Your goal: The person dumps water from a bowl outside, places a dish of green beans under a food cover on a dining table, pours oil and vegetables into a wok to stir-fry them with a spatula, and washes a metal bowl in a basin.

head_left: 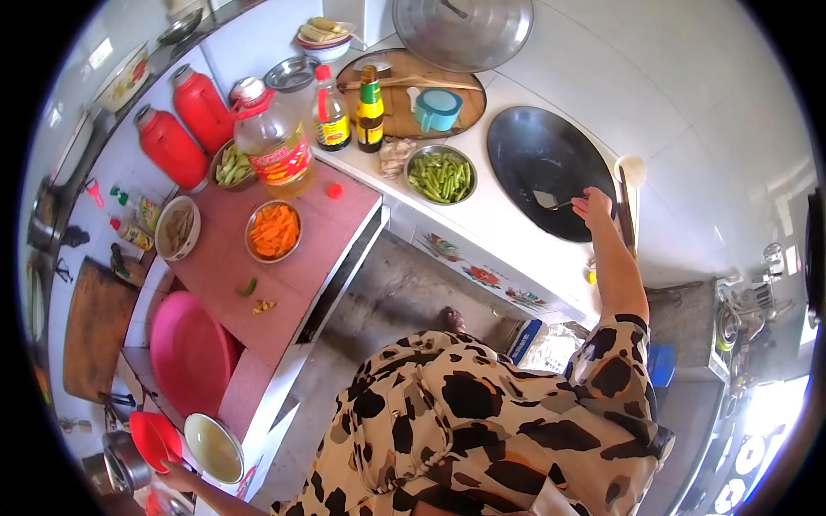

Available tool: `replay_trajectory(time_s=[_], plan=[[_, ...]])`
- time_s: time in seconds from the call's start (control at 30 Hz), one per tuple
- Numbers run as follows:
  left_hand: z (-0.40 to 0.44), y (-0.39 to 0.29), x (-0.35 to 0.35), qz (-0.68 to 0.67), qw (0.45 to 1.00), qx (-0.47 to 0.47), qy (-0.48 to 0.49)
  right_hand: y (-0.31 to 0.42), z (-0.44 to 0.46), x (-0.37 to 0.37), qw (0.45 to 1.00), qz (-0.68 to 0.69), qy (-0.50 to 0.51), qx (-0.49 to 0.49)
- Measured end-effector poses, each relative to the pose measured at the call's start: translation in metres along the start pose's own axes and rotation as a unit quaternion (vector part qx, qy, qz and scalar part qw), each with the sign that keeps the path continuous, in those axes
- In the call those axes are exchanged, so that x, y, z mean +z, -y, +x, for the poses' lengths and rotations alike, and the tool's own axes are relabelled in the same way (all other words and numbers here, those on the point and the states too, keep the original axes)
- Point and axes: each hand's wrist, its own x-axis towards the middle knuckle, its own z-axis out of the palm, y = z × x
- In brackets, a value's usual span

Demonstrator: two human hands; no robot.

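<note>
My right hand [592, 206] is closed around the handle of a metal spatula [545, 199]. The spatula's blade rests inside a black wok [533, 155] set into the white counter; a little liquid or shine shows at the wok's bottom. Far to the lower left, my left hand [178, 476] grips the lower edge of a red plastic bowl [155, 437], which is tilted. Right beside that bowl stands a cream enamel basin [215, 449]. A metal pot [126, 460] is on the bowl's other side.
Beside the wok are a bowl of cut green vegetables [440, 175], a beer-like bottle [370, 112] and a sauce bottle [330, 112]. An oil jug [275, 146], a bowl of carrot pieces [274, 230] and a pink basin [194, 353] occupy the left side. A large lid [465, 34] leans behind.
</note>
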Motion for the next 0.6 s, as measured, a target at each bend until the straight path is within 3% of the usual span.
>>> replay_trajectory(time_s=[0.1,0.13,0.23,0.33,0.47,0.6], plan=[[-0.043,-0.068,-0.004,-0.088,0.971,0.194,-0.110,-0.003,0.039,-0.002,0.998,-0.031,0.030,0.037],[-0.073,-0.109,-0.015,-0.164,0.970,0.168,-0.059,-0.005,0.055,-0.003,0.997,-0.040,0.047,0.048],[-0.139,-0.185,-0.019,-0.257,0.944,0.205,0.026,-0.006,0.085,-0.004,0.993,0.004,0.060,0.104],[-0.223,-0.265,-0.040,-0.260,0.929,0.247,0.087,-0.024,0.120,0.001,0.991,0.071,-0.015,0.114],[-0.312,-0.338,-0.057,-0.297,0.915,0.169,0.215,-0.059,0.188,0.018,0.992,0.104,-0.049,0.059],[-0.373,-0.387,-0.083,-0.344,0.878,0.159,0.292,-0.033,0.241,0.037,0.991,-0.039,0.108,-0.073]])
